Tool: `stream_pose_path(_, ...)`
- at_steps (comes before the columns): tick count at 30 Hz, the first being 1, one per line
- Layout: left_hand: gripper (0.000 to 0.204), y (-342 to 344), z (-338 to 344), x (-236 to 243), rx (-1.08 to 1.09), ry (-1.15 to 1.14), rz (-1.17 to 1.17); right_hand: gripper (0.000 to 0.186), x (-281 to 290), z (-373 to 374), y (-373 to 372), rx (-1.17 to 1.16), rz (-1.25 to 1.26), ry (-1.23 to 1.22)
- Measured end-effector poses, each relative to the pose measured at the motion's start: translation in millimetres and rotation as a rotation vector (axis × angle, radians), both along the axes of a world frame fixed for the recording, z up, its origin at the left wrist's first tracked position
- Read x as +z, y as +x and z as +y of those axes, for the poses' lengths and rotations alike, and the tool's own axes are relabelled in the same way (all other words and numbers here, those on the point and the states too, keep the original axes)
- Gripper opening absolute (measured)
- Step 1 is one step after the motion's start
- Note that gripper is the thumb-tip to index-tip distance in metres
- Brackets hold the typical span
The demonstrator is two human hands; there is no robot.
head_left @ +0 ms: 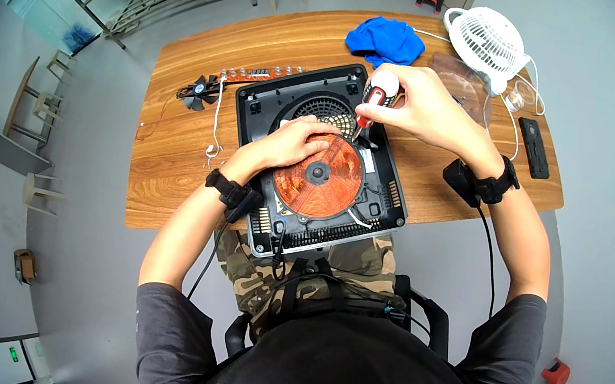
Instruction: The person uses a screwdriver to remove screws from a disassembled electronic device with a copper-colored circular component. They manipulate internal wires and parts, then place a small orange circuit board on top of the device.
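An opened induction cooker housing [260, 108], black inside, lies at the front of the wooden table and reaches over its near edge above my lap. Inside it sits a round copper coil [333, 192] with a dark centre. My left hand [293, 143] rests on the coil's upper left part, fingers laid out over it. My right hand [419, 107] grips a screwdriver [373, 104] with a red and black handle and a pale end. Its shaft points down at the coil's upper right edge; the tip's exact contact is too small to tell.
On the wooden table [171, 177], a small black fan [198, 92] and a circuit strip [262, 74] lie left of the housing. A blue cloth [386, 40], a white desk fan [488, 43] with its cord, and a black panel [534, 149] are at the back and right.
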State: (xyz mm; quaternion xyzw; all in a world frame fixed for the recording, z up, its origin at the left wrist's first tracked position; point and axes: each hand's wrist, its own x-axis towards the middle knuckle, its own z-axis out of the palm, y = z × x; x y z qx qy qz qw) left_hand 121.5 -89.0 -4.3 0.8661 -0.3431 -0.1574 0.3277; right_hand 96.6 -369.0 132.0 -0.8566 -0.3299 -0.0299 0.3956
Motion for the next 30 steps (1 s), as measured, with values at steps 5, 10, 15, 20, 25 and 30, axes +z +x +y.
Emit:
stream_pose_path(5,0.038,1.2,-1.1,1.2,0.003,0.01,0.016,0.037,-3.7,0.5,2.5,0.006,0.001,0.012)
stream_pose_path(10,0.038,-1.0,-1.9,6.1,0.007,0.009,0.03,0.038,-0.8,2.0,0.1,0.006,0.011,-0.008)
stream_pose_path(15,0.038,-0.7,-2.4,6.3,0.013,0.009,0.038,0.037,1.9,2.6,-2.0,0.007,-0.002,-0.026)
stream_pose_path(20,0.039,-0.6,-1.4,4.8,0.009,0.006,0.031,0.043,-2.1,3.1,-1.0,0.011,-0.032,-0.038)
stream_pose_path(25,0.039,0.0,-1.4,3.6,0.011,0.025,0.027,0.044,-3.2,4.2,-0.5,0.02,-0.019,-0.021)
stream_pose_path(30,0.038,-0.8,-1.6,6.1,0.009,0.035,0.029,0.035,2.3,7.5,-2.0,0.0,0.02,-0.081)
